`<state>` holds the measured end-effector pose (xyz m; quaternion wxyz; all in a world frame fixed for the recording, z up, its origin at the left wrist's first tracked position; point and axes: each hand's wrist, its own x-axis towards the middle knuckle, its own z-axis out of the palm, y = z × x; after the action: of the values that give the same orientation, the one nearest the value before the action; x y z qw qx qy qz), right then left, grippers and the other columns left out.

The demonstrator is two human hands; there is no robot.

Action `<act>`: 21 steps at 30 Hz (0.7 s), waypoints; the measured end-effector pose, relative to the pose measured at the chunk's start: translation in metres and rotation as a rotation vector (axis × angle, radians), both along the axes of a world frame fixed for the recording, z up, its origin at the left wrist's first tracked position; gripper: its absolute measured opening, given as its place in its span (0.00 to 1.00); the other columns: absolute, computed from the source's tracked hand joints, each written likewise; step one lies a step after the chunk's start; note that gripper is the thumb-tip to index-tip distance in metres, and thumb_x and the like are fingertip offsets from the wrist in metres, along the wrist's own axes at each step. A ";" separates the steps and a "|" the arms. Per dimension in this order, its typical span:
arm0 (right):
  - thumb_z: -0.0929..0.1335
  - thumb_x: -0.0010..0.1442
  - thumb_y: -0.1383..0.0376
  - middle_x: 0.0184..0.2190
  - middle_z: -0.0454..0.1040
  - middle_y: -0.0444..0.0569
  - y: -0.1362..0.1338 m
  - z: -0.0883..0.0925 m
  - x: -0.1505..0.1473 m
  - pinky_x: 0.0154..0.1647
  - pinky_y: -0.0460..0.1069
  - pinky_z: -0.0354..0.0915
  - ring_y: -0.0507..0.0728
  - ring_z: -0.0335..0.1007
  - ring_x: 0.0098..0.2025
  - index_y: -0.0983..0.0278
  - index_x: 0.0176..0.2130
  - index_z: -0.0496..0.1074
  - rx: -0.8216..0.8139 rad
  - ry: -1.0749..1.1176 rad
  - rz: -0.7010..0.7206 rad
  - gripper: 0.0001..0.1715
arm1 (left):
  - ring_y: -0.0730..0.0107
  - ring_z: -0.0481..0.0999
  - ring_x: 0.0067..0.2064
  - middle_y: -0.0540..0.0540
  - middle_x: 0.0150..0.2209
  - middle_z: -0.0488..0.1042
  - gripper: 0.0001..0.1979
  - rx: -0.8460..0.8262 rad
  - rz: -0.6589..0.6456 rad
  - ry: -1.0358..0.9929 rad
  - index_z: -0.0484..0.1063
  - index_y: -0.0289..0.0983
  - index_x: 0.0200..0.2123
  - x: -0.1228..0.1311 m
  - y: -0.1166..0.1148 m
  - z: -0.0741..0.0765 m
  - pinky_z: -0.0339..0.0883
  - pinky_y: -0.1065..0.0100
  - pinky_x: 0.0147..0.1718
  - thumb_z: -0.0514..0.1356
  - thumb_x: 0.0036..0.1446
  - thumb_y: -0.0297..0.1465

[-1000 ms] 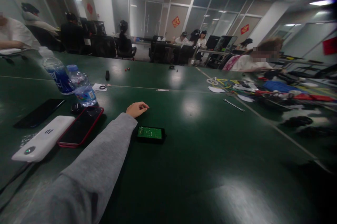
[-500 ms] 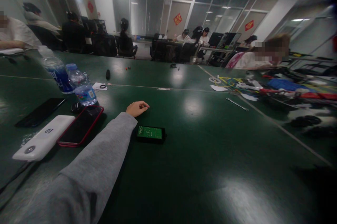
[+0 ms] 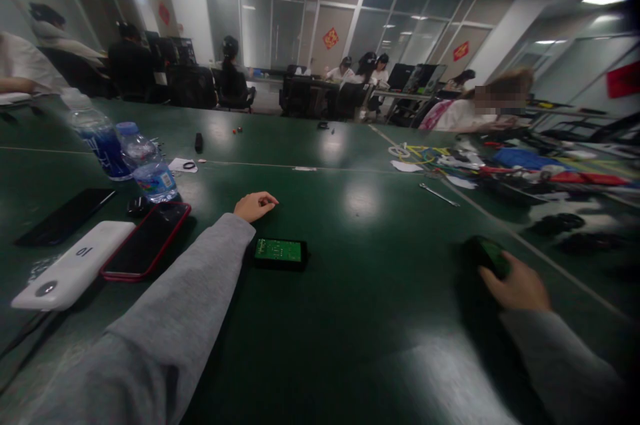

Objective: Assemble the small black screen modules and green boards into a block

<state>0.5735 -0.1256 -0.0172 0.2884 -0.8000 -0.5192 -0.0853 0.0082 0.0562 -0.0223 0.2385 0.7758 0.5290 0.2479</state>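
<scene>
Left hand (image 3: 255, 206), grip slack and empty, idles mid-bench beside circuit board (image 3: 279, 251); right hand (image 3: 517, 286) touches blurred green module (image 3: 487, 255), grip indiscernible.

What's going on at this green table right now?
A person in grey sleeves is at a green table. The left hand rests empty on it, just beyond a small green circuit board. The right hand is on a blurred dark green object; the grip is unclear. A red-cased phone lies further left.
</scene>
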 end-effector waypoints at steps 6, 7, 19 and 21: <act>0.62 0.60 0.50 0.52 0.65 0.64 0.079 -0.002 -0.168 0.52 0.62 0.62 0.68 0.64 0.53 0.68 0.60 0.58 -0.118 -0.038 0.404 0.37 | 0.71 0.72 0.32 0.50 0.32 0.76 0.12 -0.006 -0.001 -0.044 0.75 0.42 0.41 0.001 -0.003 0.003 0.63 0.69 0.33 0.58 0.54 0.38; 0.61 0.61 0.50 0.52 0.65 0.62 0.086 0.000 -0.199 0.52 0.63 0.63 0.68 0.65 0.52 0.67 0.61 0.57 -0.107 -0.027 0.465 0.36 | 0.71 0.72 0.31 0.51 0.31 0.76 0.12 -0.007 0.004 -0.052 0.75 0.42 0.41 0.001 -0.004 0.004 0.63 0.69 0.33 0.59 0.54 0.37; 0.59 0.66 0.52 0.62 0.52 0.55 0.102 -0.007 -0.301 0.64 0.59 0.52 0.60 0.49 0.64 0.60 0.65 0.45 -0.018 0.149 1.016 0.35 | 0.71 0.73 0.30 0.51 0.27 0.76 0.10 0.021 0.058 -0.176 0.75 0.40 0.37 0.006 -0.007 0.007 0.65 0.69 0.31 0.60 0.52 0.36; 0.60 0.66 0.52 0.64 0.49 0.54 0.100 -0.003 -0.302 0.64 0.61 0.52 0.61 0.46 0.65 0.58 0.66 0.42 -0.047 0.085 1.043 0.36 | 0.71 0.73 0.30 0.51 0.27 0.76 0.10 0.023 0.059 -0.177 0.74 0.40 0.37 0.006 -0.006 0.006 0.65 0.69 0.31 0.60 0.52 0.36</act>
<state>0.2716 -0.0251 -0.0207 0.2955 -0.4442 -0.8381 0.1138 0.0143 0.0503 -0.0166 0.2681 0.7376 0.5256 0.3284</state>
